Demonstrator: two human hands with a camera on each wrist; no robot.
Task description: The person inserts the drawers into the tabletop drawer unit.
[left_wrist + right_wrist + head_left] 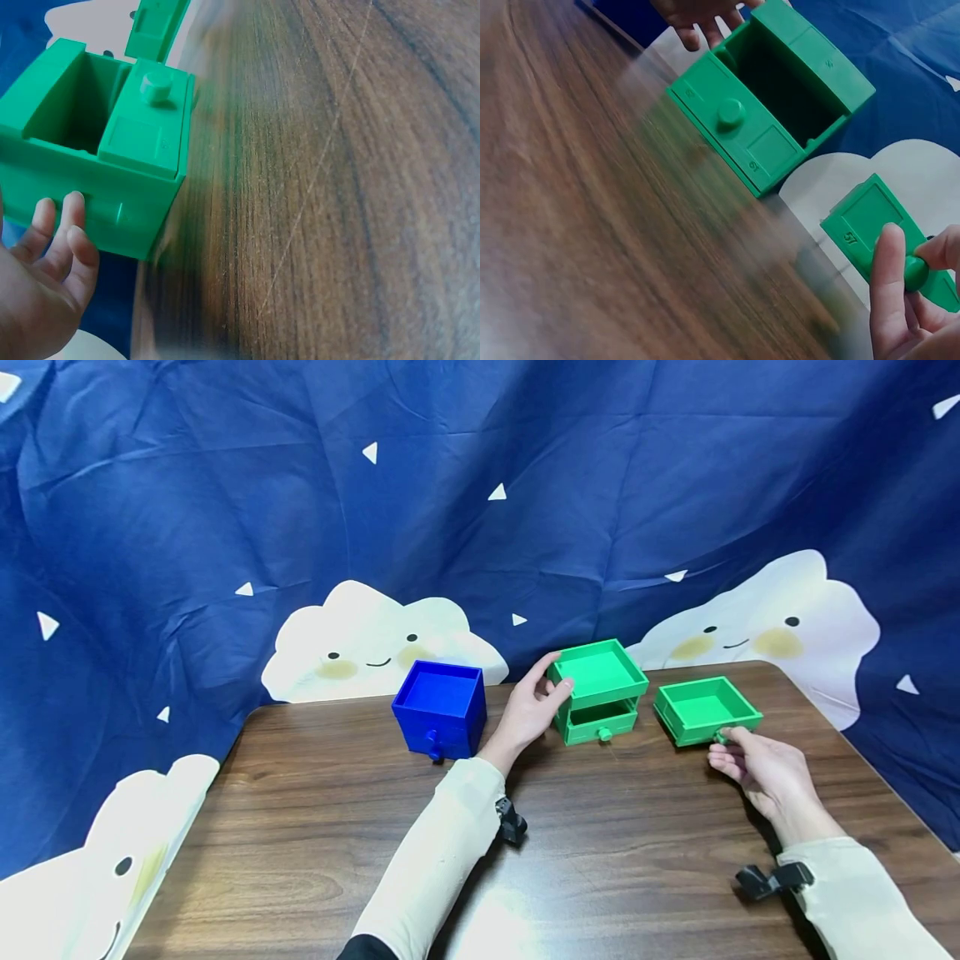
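A small green cabinet stands at the back of the table. It has a shallow tray top, a gap below it, and a lower drawer with a round knob. My left hand touches the cabinet's left side, with fingers fairly straight against the wall. To the right, a separate green drawer is held by my right hand, which pinches its knob between thumb and fingers. The drawer looks hollow inside; whether it touches the table is unclear.
A blue cabinet with a knob on its front stands left of the green one. The brown wooden table ends just behind them. Beyond hangs a blue cloth with white clouds and triangles.
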